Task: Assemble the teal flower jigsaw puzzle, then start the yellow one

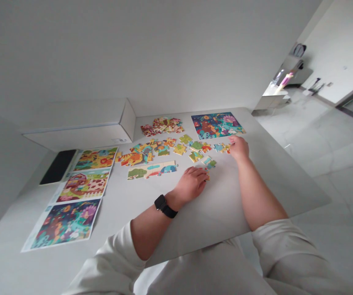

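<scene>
My left hand (191, 183), with a black watch on its wrist, rests low on the table with its fingers curled at a puzzle piece (207, 177) that shows orange past the fingertips. Just beyond it lie light blue and green pieces (209, 162). My right hand (239, 147) is farther right, its fingers closed at the edge of a yellow and red puzzle piece (227, 148); the fingers partly hide that piece. A joined puzzle strip (152, 169) with a tree and blue shapes lies left of my left hand. Loose pieces (195, 146) are scattered between the strip and my right hand.
A finished-looking dark blue puzzle picture (216, 125) lies at the back right. Reddish pieces (162, 126) are heaped near the wall. A white box (81, 133) stands back left, beside a black flat object (59, 167) and printed picture sheets (67, 223). The table edge runs close on the right.
</scene>
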A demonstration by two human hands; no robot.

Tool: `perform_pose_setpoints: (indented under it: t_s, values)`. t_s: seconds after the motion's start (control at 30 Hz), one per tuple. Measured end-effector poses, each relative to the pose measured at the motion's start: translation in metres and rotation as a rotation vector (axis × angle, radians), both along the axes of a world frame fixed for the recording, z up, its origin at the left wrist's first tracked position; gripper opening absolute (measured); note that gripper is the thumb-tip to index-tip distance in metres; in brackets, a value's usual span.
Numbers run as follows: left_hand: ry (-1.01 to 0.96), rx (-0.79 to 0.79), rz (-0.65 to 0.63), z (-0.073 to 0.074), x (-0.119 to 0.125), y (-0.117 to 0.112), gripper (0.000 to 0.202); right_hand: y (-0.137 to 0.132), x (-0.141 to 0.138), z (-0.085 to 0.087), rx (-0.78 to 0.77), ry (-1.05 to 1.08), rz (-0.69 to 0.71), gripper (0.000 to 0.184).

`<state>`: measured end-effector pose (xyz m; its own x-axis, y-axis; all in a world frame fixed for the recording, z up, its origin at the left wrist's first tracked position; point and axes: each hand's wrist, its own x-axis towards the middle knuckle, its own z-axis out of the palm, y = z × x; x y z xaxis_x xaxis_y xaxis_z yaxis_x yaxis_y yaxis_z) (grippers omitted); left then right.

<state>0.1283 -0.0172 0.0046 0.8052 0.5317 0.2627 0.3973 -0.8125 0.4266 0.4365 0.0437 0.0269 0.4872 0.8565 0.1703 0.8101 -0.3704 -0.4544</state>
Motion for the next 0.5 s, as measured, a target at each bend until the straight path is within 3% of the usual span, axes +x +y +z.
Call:
perform_pose_setpoints:
  t_s: [0.17,0.33,0.5]
  values:
    - [-0.019,-0.033,-0.156,0.006,0.000,-0.002,0.025,0.002,-0.012,-0.004,-0.039,-0.043,0.094,0.049]
    - [-0.034,-0.063,-0.304,0.010,0.000,-0.009,0.034,0.003,-0.011,-0.005,-0.067,-0.070,0.103,0.050]
    - [-0.032,-0.034,-0.329,0.012,0.000,-0.015,0.044,0.003,-0.011,-0.006,-0.151,-0.144,0.157,0.061]
